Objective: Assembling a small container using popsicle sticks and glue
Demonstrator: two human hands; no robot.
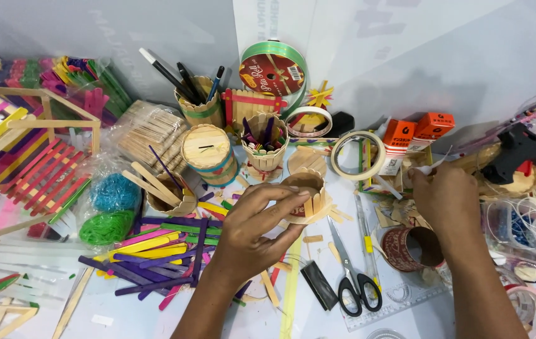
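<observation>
Stick-covered cup (306, 198) sits at the table's middle, grasped by the left hand (256, 227) around its near side. Right hand (446, 199), further right, pinches a thin white strip (434, 166) near the orange boxes (417, 131).

Left hand (252, 229) on stick cup (305, 196)

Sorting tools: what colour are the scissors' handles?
Black, on the scissors lying below the right hand; head view.
</observation>
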